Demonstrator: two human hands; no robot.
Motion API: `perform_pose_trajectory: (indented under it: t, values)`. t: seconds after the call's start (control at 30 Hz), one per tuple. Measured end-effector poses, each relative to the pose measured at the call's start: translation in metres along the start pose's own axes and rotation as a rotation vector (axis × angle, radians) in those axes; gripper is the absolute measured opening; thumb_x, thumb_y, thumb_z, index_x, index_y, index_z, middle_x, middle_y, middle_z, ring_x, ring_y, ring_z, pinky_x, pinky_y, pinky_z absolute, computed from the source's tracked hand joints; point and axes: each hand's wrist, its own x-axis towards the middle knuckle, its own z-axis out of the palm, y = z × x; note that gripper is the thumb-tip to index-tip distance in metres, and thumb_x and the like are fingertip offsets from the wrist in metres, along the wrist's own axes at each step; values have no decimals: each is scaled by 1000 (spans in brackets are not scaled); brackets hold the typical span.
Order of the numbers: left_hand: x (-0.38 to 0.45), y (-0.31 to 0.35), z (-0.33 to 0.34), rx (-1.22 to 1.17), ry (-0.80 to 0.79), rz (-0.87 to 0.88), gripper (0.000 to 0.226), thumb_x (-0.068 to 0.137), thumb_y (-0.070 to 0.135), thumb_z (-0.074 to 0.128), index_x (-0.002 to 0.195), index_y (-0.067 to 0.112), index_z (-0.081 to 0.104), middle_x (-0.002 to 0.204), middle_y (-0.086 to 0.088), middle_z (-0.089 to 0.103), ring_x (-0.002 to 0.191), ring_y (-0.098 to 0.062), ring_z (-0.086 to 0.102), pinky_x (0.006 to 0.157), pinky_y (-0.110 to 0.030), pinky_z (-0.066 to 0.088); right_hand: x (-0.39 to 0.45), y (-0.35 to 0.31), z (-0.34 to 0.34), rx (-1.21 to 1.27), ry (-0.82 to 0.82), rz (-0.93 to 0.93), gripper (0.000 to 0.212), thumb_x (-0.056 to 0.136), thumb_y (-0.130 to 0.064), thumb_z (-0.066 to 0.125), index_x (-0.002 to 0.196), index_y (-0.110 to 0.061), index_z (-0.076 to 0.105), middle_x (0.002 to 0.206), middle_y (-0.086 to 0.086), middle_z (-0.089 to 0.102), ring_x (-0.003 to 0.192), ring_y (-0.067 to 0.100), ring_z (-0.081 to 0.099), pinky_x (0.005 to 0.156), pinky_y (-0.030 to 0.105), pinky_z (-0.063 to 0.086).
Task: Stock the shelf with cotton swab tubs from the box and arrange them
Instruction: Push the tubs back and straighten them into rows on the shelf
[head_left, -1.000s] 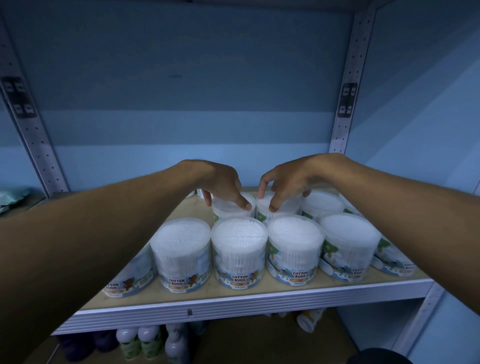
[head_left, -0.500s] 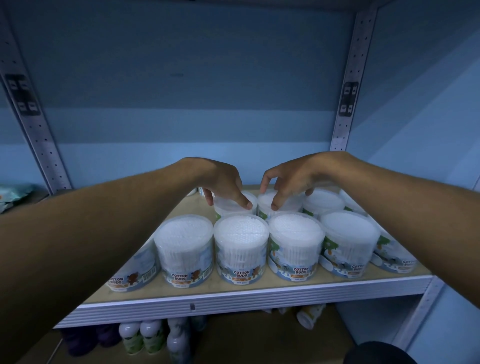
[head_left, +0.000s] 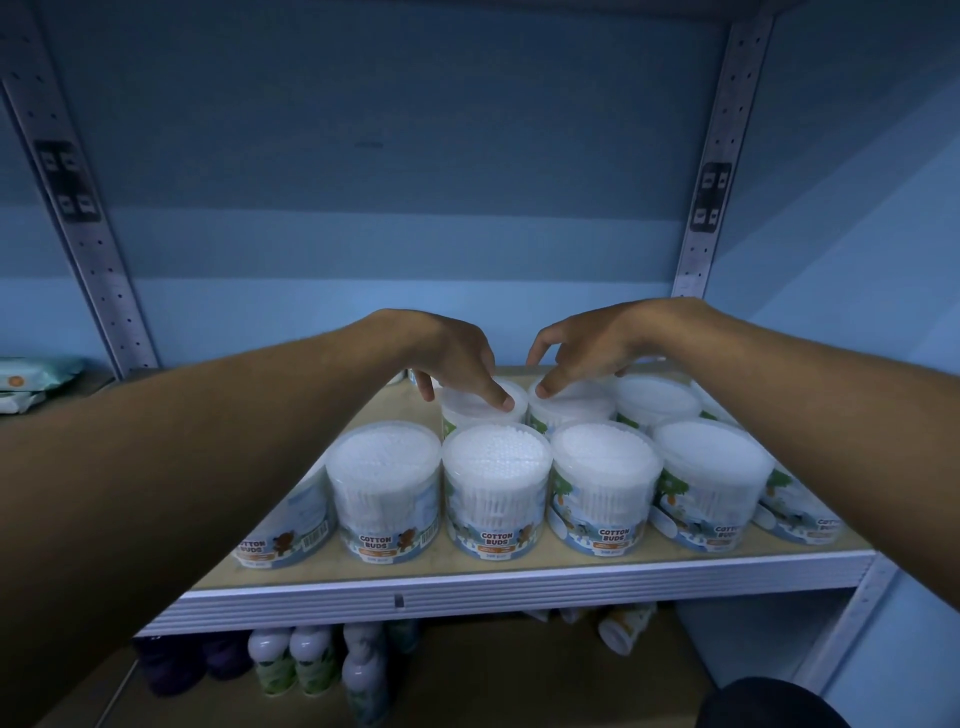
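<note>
**Barely a shift: both hands hold to the back-row tubs**

Almost nothing has changed over the last second. The left hand (head_left: 457, 358) has kept its curled grip on the back-row tub (head_left: 480, 413) just behind the front row, thumb tip on the near edge of the lid and a finger down the tub's far left side. The right hand (head_left: 587, 348) has likewise stayed on the neighbouring tub (head_left: 571, 405), immediately to the right of the first, thumb on the lid rim and fingers arched over the top. Neither tub appears to have slid; only the view has drifted slightly.

The front row (head_left: 493, 488) stands along the shelf (head_left: 519, 590) edge, labels facing out, with further tubs behind it to the right. The box is not in view.

That stillness suggests stocking is largely finished and this is fine arranging: seating or nudging the two back tubs snug against each other and the row ahead. Bottles (head_left: 291, 660) sit on the level below.
</note>
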Motion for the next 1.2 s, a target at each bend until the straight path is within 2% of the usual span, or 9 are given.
perform_pose_trajectory:
  t: [0.13, 0.23, 0.37, 0.47, 0.53, 0.67, 0.9, 1.03, 1.2]
  values:
    - [6, -14, -2, -37, 31, 11, 55, 87, 54, 65, 132, 24, 58, 131, 7, 55, 90, -11, 61, 89, -33, 58, 8, -5, 0, -20, 49, -34, 51, 83, -59, 70, 129, -46, 52, 127, -15, 47, 124, 19, 51, 104, 40, 49]
    - [6, -31, -5, -62, 53, -10, 47, 88, 47, 66, 128, 24, 61, 126, 3, 59, 85, -12, 61, 87, -33, 59, 16, -11, 0, -31, 88, -59, 51, 84, -60, 69, 129, -43, 54, 125, -15, 47, 123, 18, 52, 103, 39, 49]
    - [9, -62, -3, -5, 75, -60, 52, 86, 51, 67, 130, 26, 59, 120, 8, 59, 78, -13, 65, 85, -30, 57, 28, -21, 4, -50, 142, -93, 52, 84, -62, 66, 131, -43, 54, 123, -16, 47, 123, 16, 53, 106, 38, 46]
    - [7, -72, -13, 91, 120, -91, 57, 84, 56, 65, 133, 29, 57, 125, 10, 56, 78, -20, 70, 91, -34, 55, 30, -25, 1, -54, 182, -83, 54, 84, -63, 66, 132, -42, 52, 127, -13, 48, 121, 16, 52, 103, 36, 45]
    - [9, -79, -16, 137, 149, -104, 58, 84, 56, 65, 134, 29, 56, 129, 8, 55, 84, -23, 71, 93, -38, 54, 32, -27, 2, -35, 200, -82, 56, 84, -62, 66, 134, -41, 51, 134, -10, 50, 122, 18, 52, 101, 35, 45]
    - [40, -142, -28, 180, 169, -185, 65, 79, 58, 67, 137, 35, 50, 133, 9, 57, 110, -24, 64, 102, -39, 46, 87, -66, -3, -57, 234, -98, 58, 86, -60, 67, 136, -37, 51, 142, -3, 49, 126, 22, 51, 98, 34, 43]
    - [62, -170, -37, 137, 187, -191, 74, 81, 55, 69, 145, 32, 41, 144, 4, 50, 117, -27, 60, 104, -39, 45, 129, -95, -3, -2, 301, -45, 71, 91, -56, 63, 150, -27, 39, 152, 7, 38, 135, 27, 44, 105, 36, 39]
    - [79, -183, -39, 128, 210, -234, 80, 80, 63, 65, 148, 32, 35, 148, 2, 45, 124, -27, 55, 107, -39, 41, 153, -108, -4, 15, 299, 0, 76, 89, -60, 62, 153, -31, 32, 155, 6, 30, 138, 28, 41, 111, 43, 39]
    - [101, -195, -35, 53, 170, -226, 88, 76, 72, 63, 149, 34, 32, 152, 1, 41, 130, -29, 51, 109, -42, 39, 174, -112, -6, 7, 327, -35, 73, 85, -66, 63, 149, -39, 39, 154, 6, 33, 138, 29, 41, 110, 41, 38]
